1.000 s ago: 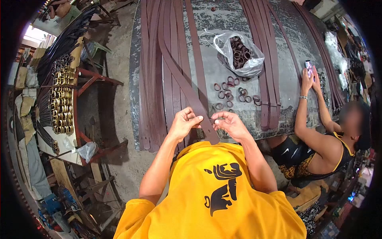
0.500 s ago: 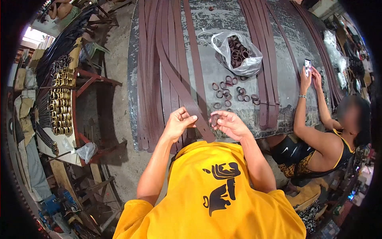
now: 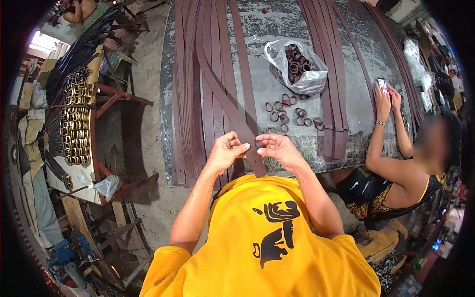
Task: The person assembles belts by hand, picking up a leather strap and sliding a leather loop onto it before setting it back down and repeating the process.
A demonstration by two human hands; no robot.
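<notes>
A long brown leather strap (image 3: 228, 108) runs down over the table edge toward my yellow shirt, its punched end (image 3: 257, 167) hanging between my hands. My left hand (image 3: 226, 152) is closed on the strap's left edge, thumb pointing right. On the other side, my right hand (image 3: 281, 152) pinches a small brown leather belt loop (image 3: 258, 144), which overlaps the strap at the fingertips. Several similar loops (image 3: 283, 119) lie loose on the table beyond my right hand. More fill an open clear plastic bag (image 3: 316, 81) behind them.
Brown straps (image 3: 180, 99) lie lengthwise on the worn dark table (image 3: 356, 143), with another bundle (image 3: 336, 109) at the right. A person (image 3: 401, 178) sits at the right holding a phone (image 3: 382, 86). To the left, a rack (image 3: 99, 153) carries black belts with gold buckles (image 3: 76, 136).
My right hand has moved left, bringing the belt loop against the strap. The strap's end has shifted slightly left and turned more upright. My left hand stays nearly in place.
</notes>
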